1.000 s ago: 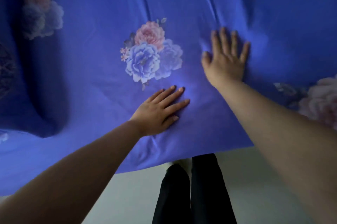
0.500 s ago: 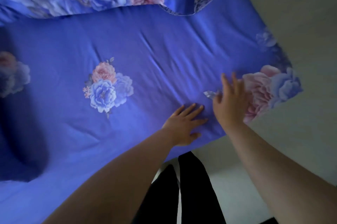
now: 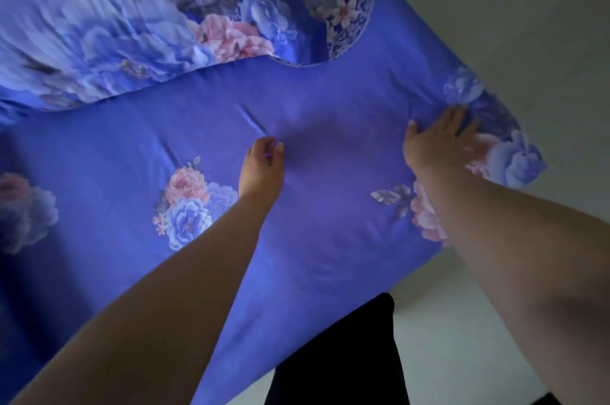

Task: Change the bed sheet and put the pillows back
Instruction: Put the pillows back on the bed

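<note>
Two hands lay on the blue flowered bed sheet [image 3: 330, 193], which covered the bed. The left hand [image 3: 262, 167] had its fingers curled down onto the cloth near a crease; whether it pinched the cloth I cannot tell. The right hand [image 3: 440, 140] pressed flat with spread fingers near the corner. A flowered quilt [image 3: 138, 15] lay bunched behind, and pale floor [image 3: 495, 338] was beside the bed

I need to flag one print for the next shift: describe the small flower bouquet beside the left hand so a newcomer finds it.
On the blue bed sheet, look just left of the left forearm, below the left hand. The small bouquet sits alone on plain blue, pink bloom over blue bloom, unlike the larger clusters at the sheet's edges.
</note>
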### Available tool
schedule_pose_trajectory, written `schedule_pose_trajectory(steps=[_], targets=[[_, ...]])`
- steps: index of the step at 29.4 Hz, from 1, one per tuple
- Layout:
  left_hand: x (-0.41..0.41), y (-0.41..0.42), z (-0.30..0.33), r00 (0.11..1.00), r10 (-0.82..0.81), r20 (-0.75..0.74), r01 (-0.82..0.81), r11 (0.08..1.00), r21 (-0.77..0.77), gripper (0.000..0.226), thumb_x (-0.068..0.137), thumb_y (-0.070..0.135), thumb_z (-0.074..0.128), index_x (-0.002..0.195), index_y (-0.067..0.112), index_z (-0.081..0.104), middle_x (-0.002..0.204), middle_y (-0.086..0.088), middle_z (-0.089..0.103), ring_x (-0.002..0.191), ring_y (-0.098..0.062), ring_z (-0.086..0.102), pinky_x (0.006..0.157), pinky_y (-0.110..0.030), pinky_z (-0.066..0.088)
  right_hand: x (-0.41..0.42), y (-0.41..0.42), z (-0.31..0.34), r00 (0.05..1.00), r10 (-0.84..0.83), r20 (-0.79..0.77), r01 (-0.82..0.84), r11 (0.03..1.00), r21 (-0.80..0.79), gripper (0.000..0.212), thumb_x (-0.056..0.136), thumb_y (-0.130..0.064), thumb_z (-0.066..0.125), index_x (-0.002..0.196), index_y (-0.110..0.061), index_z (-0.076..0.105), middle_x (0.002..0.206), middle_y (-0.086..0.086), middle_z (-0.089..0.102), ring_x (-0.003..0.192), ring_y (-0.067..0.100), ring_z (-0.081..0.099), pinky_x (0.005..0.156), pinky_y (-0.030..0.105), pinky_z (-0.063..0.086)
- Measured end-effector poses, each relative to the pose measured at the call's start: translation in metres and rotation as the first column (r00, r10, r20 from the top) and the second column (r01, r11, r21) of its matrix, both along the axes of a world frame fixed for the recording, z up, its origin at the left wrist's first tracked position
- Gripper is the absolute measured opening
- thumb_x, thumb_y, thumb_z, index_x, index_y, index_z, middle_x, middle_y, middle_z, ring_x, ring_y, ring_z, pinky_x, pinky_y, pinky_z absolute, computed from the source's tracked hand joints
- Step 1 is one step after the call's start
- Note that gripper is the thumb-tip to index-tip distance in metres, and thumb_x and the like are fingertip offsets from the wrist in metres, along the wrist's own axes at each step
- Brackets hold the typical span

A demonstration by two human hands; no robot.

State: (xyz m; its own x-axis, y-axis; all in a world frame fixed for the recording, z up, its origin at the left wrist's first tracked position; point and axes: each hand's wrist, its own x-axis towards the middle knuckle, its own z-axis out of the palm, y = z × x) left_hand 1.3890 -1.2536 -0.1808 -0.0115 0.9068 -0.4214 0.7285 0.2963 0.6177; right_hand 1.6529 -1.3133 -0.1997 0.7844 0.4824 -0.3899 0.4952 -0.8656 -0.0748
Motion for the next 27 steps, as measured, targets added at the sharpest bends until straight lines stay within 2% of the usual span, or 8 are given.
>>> schedule_pose_trajectory(steps=[3,8,11,13,16,18,21,27], targets=[[0.010,0.036,0.015,0.991,0.097,0.096,-0.089,0.992,-0.086,0.037,0.096,0.036,0.048,0.122,0.010,0.056,0.113,-0.009,0.062,0.100,-0.020,0.058,0.072,-0.014,0.033,-0.012,0.005,0.019,0.992,-0.122,-0.031,0.122,0.992,-0.013,0.073,0.094,-0.036,0.045,0.152,-0.008,0.010,0.160,0.011,0.002,0.145,0.040,0.002,0.110,0.064,0.007],[0.017,0.088,0.044,0.959,0.202,0.197,-0.155,0.960,-0.231,0.041,0.099,0.044,0.037,0.099,0.009,0.057,0.096,-0.017,0.060,0.104,-0.039,0.057,0.085,-0.036,0.044,-0.068,0.064,0.054,0.893,0.397,-0.212,-0.321,0.891,0.320,0.065,0.091,-0.029,0.057,0.146,-0.011,0.027,0.149,0.012,0.029,0.133,0.032,0.037,0.104,0.046,0.036],[-0.005,0.098,0.048,0.974,0.191,0.122,-0.166,0.967,-0.192,0.042,0.097,0.041,0.045,0.117,0.006,0.057,0.116,-0.013,0.062,0.111,-0.029,0.057,0.088,-0.029,0.040,-0.113,0.126,0.074,0.783,0.376,-0.495,-0.089,0.856,0.509,0.077,0.088,-0.021,0.064,0.149,-0.006,0.020,0.155,0.013,0.019,0.140,0.027,0.028,0.111,0.034,0.027],[-0.032,0.097,0.045,0.946,0.307,0.103,-0.287,0.943,-0.167,0.046,0.094,0.039,0.052,0.126,0.006,0.053,0.126,-0.011,0.058,0.116,-0.027,0.054,0.095,-0.030,0.041,-0.134,0.167,0.081,0.675,0.287,-0.679,0.167,0.838,0.520,0.094,0.085,-0.015,0.068,0.152,-0.015,0.001,0.158,0.013,0.010,0.134,0.029,0.038,0.106,0.040,0.039],[-0.114,0.083,0.033,0.755,0.656,0.001,-0.652,0.751,-0.100,0.059,0.091,0.033,0.059,0.138,0.001,0.040,0.139,-0.018,0.044,0.129,-0.029,0.043,0.107,-0.035,0.033,-0.168,0.212,0.082,0.511,0.132,-0.849,0.424,0.821,0.383,0.109,0.083,-0.017,0.072,0.149,-0.027,-0.015,0.157,0.011,0.017,0.121,0.030,0.053,0.084,0.040,0.053],[-0.171,0.052,0.025,0.566,0.817,-0.110,-0.824,0.563,-0.065,0.063,0.091,0.029,0.059,0.140,-0.002,0.034,0.143,-0.024,0.036,0.135,-0.033,0.033,0.109,-0.037,0.027,-0.190,0.218,0.076,0.633,0.078,-0.770,0.318,0.881,0.351,0.102,0.082,-0.028,0.072,0.151,-0.019,-0.004,0.154,0.014,0.022,0.129,0.033,0.044,0.102,0.046,0.042],[-0.230,0.000,0.015,0.359,0.890,-0.282,-0.933,0.346,-0.094,0.064,0.092,0.032,0.057,0.140,-0.003,0.032,0.144,-0.026,0.031,0.136,-0.033,0.026,0.111,-0.041,0.024,-0.219,0.217,0.069,0.724,-0.005,-0.690,0.286,0.912,0.294,0.090,0.085,-0.036,0.067,0.149,-0.008,0.010,0.152,0.018,0.024,0.138,0.034,0.030,0.115,0.045,0.025],[-0.289,-0.046,0.007,0.171,0.935,-0.312,-0.980,0.128,-0.153,0.070,0.090,0.042,0.056,0.142,0.002,0.032,0.149,-0.017,0.023,0.133,-0.034,0.034,0.110,-0.042,0.029,-0.304,0.210,0.074,0.672,0.204,-0.712,0.012,0.958,0.286,0.073,0.090,-0.037,0.060,0.147,-0.010,0.022,0.149,0.007,0.036,0.133,0.023,0.041,0.104,0.030,0.033]])
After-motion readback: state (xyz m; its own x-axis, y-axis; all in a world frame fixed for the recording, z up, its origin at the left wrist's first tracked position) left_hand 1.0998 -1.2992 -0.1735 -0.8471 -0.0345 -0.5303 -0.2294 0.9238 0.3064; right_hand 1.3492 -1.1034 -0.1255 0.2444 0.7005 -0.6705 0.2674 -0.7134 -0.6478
